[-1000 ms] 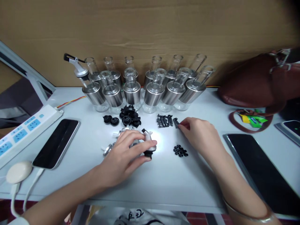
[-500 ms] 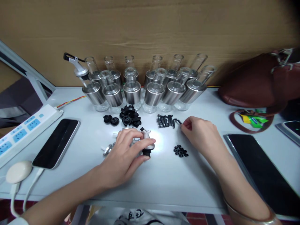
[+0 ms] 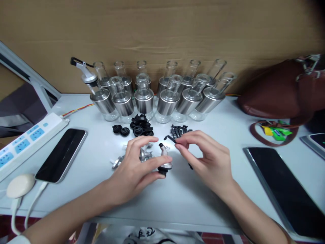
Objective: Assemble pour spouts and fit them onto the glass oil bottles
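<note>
My left hand grips a silver bottle pourer spout by its base, with thumb and fingers around the black rubber stopper end; its black-tipped nozzle points up. Between the thumb and fingertips of my right hand is a small black lever cap, held just right of the nozzle and apart from it. More silver pourer parts lie beside and partly behind my left hand. Black rubber stoppers are heaped beyond it. A pile of black lever caps lies behind my right hand, which hides most of the small black pieces.
Glass bottles with steel sleeves stand in two rows at the back; the leftmost front one carries a complete pourer. A phone and power strip lie left. A larger dark device and brown bag are right.
My right hand has lifted a black lever cap from beside the pile and brought it left, close to the pourer. My left index finger has lifted off the spout, which shifted slightly towards me.
</note>
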{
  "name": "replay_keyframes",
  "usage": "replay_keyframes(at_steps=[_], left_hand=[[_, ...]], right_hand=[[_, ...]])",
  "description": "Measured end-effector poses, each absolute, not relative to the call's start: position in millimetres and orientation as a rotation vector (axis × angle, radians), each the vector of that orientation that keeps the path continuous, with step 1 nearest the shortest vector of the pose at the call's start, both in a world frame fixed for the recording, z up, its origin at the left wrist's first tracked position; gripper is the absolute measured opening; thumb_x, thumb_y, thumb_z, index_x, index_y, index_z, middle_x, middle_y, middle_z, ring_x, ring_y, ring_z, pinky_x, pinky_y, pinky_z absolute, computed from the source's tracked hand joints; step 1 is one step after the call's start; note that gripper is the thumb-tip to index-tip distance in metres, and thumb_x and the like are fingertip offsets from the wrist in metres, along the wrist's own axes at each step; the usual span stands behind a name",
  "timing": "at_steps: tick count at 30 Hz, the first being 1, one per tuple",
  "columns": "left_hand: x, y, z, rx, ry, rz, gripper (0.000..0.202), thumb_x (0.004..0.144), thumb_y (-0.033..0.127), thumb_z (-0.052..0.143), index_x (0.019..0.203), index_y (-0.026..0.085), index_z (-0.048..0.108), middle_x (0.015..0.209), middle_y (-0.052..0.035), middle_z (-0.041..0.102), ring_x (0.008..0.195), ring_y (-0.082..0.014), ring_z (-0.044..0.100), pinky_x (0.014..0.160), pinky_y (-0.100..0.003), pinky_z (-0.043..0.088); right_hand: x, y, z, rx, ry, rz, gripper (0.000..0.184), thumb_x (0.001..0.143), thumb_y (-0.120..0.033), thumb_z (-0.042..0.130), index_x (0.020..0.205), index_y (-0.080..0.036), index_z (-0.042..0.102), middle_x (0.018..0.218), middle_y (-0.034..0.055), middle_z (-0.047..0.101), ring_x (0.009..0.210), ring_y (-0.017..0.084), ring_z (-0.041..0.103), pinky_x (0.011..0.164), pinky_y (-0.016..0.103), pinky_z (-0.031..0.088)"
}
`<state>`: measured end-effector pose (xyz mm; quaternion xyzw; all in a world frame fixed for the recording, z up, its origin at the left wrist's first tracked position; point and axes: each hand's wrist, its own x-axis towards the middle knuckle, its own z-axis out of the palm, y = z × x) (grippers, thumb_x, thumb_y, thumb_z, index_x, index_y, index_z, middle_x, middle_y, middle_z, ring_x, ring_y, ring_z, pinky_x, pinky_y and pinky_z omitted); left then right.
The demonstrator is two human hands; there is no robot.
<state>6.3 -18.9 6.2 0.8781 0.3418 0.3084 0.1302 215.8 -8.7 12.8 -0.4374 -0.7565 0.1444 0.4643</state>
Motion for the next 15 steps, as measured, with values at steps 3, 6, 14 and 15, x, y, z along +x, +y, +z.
replay_keyframes(at_steps=[3,6,14,15], left_hand=[[5.8,-17.9,5.8,2.581,0.946,0.854,0.026,0.089,0.022,0.057,0.115,0.026,0.056,0.136,-0.0106,0.036,0.127,-0.0278,0.035,0.103,-0.047,0.039],[5.4,-17.0,5.1,2.618,0.873,0.861,0.026,0.091,0.023,0.055,0.116,0.024,0.054,0.137,-0.011,0.037,0.129,-0.0265,0.034,0.107,-0.047,0.035],[5.8,-15.4,5.4,2.596,0.844,0.941,0.025,0.093,0.026,0.051,0.117,0.024,0.054,0.136,-0.0117,0.04,0.127,-0.0253,0.037,0.104,-0.045,0.036],[5.8,-15.9,5.6,2.592,0.849,0.953,0.025,0.092,0.026,0.052,0.117,0.024,0.054,0.136,-0.012,0.04,0.127,-0.0256,0.037,0.104,-0.045,0.036]], right_hand=[[213.7,-11.4,12.2,-0.976,-1.906,0.363,0.014,0.086,-0.008,0.056,0.089,-0.02,0.063,0.082,0.005,0.065,0.071,0.015,0.062,0.062,0.026,0.052],[215.2,-12.6,11.9,-0.911,-1.949,0.352,0.016,0.085,-0.005,0.058,0.091,-0.019,0.062,0.084,0.0058,0.065,0.073,0.015,0.063,0.063,0.025,0.053],[216.9,-13.1,12.7,-0.831,-1.984,0.321,0.018,0.084,-0.003,0.059,0.093,-0.018,0.062,0.084,0.0057,0.065,0.074,0.014,0.064,0.065,0.024,0.054],[216.3,-13.1,12.5,-0.827,-1.979,0.326,0.018,0.084,-0.003,0.059,0.093,-0.018,0.062,0.084,0.0057,0.065,0.074,0.014,0.064,0.065,0.024,0.054]])
